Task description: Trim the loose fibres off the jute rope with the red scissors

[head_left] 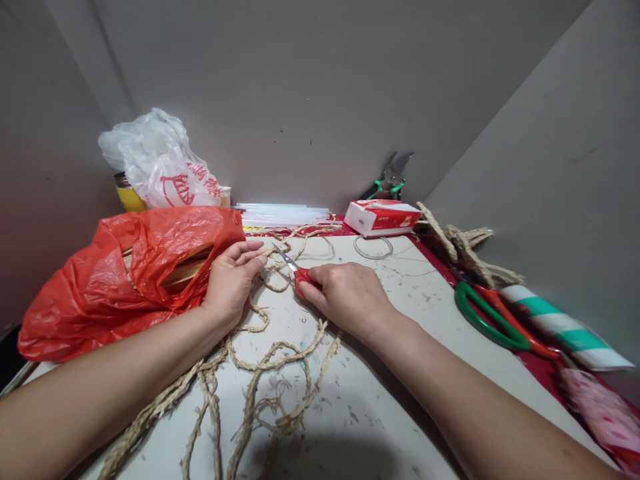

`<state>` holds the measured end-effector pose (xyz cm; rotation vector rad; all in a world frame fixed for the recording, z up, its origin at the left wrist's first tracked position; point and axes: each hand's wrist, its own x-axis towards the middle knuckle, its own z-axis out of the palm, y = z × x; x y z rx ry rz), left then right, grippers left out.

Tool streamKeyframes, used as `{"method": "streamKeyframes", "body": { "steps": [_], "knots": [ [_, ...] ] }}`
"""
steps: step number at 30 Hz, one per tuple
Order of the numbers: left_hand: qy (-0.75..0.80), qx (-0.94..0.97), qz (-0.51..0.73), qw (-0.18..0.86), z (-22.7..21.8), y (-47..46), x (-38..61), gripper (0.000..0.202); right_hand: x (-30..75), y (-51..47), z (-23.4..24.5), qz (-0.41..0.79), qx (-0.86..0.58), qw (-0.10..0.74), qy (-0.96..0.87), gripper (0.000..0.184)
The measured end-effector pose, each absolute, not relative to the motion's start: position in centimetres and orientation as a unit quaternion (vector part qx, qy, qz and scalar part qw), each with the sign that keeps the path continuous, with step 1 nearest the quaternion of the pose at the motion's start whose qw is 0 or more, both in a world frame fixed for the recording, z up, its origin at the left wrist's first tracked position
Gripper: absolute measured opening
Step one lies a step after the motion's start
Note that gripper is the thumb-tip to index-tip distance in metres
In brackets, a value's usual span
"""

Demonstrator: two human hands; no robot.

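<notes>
Braided rope (pixel 260 363) lies in loops on the table (pixel 380 413), nearest strands running toward the left hand (pixel 231 281). That hand is flat on the rope, fingers stretched and close together, touching the red bag (pixel 100 293). Right hand (pixel 350 295) is closed around the red grip of the small scissors (pixel 293 267), blades over a rope loop. Red bag mouth is open: flat tan pieces inside, can't identify. Behind it, white bag (pixel 160 160), contents hidden, yellow tin (pixel 127 198) beside it. Tissue pack (pixel 383 217) is at the back edge.
</notes>
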<state>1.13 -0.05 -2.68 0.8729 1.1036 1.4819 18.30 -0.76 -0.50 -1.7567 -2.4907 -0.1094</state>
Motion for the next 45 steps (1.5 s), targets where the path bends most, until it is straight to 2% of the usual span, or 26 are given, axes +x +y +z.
{"method": "streamKeyframes", "body": {
  "steps": [6,13,19,25,33,39,45],
  "knots": [
    [0.458,0.358,0.623,0.524,-2.7,-0.1,1.2,0.035,18.4,-0.8,-0.8,-0.035,-0.576,0.087,-0.812,0.036],
    [0.464,0.362,0.619,0.52,-2.4,-0.1,1.3,0.034,18.3,-0.8,-0.5,-0.018,-0.585,0.062,-0.808,0.037],
    [0.442,0.342,0.632,0.537,-2.5,0.0,1.3,0.033,18.3,-0.9,-0.8,-0.036,-0.557,0.096,-0.824,0.036],
    [0.434,0.346,0.628,0.546,-2.6,0.0,1.2,0.034,18.1,-1.1,-0.6,-0.071,-0.541,0.072,-0.835,0.035],
    [0.419,0.35,0.612,0.573,-2.0,-0.3,1.5,0.039,18.4,-0.6,-0.6,-0.045,-0.568,0.045,-0.821,0.035],
    [0.438,0.341,0.606,0.57,-1.7,-0.4,1.6,0.035,18.6,-0.4,-0.8,-0.034,-0.577,0.046,-0.815,0.035],
    [0.442,0.345,0.598,0.573,-2.2,-0.2,1.6,0.02,18.6,-0.2,-0.9,-0.026,-0.586,0.058,-0.808,0.036]
  ]
}}
